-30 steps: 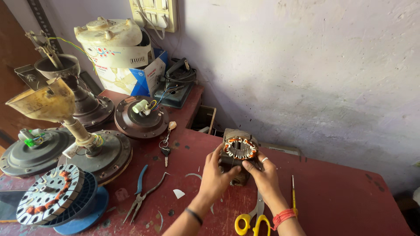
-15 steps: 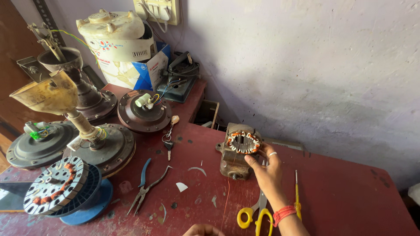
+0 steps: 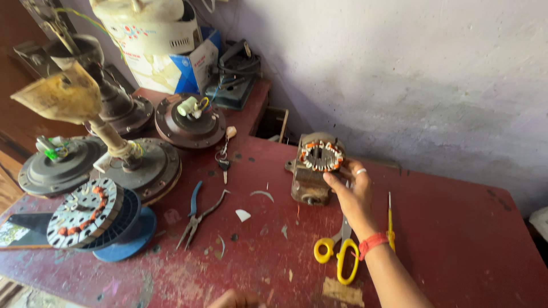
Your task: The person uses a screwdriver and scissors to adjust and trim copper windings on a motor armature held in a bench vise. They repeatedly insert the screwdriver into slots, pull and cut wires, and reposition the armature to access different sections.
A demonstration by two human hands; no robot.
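Stator (image 3: 321,155), ringed with copper windings, sits on top of a brown motor housing (image 3: 308,182) near the far middle of the red table (image 3: 456,239). Right hand (image 3: 351,197) rests against the stator's right side, fingers loosely curled on its rim, not clamped around it. Left hand (image 3: 237,299) only peeks in at the near edge; whether it is open or closed cannot be told. A steadier hold would likely come from bracing the housing and keeping fingertips off the windings. Scissors (image 3: 339,251) and a screwdriver (image 3: 390,222) lie just beside the wrist; pliers (image 3: 197,214) to the left.
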